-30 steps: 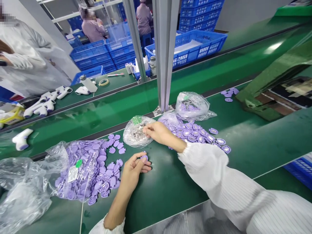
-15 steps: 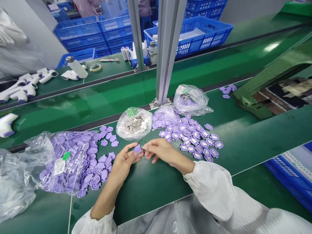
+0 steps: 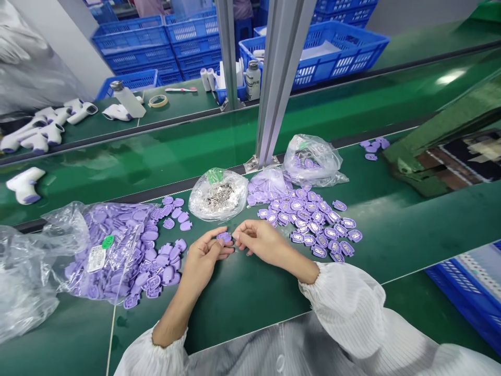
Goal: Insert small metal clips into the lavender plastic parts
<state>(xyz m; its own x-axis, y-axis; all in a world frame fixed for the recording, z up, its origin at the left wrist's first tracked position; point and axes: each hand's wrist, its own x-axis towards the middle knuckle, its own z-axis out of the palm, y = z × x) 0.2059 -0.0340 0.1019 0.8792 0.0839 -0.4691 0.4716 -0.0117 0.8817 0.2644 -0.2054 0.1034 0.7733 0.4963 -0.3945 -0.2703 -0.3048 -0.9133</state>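
In the head view, the left hand (image 3: 203, 257) is curling its fingers half closed around one lilac plastic cover (image 3: 224, 237), while the right hand (image 3: 261, 241) is resting its fingertips at the cover's right end; whether they are gripping it cannot be told. Four clear bags are lying on the green conveyor belt (image 3: 242, 318): one bag of metal parts (image 3: 218, 195) and three bags of covers (image 3: 111, 245). Dozens of loose covers (image 3: 309, 224) are lying beside them. Beyond, at least five white thermometers (image 3: 25, 184) are lying along a second belt, with many blue crates (image 3: 313, 55) standing behind.
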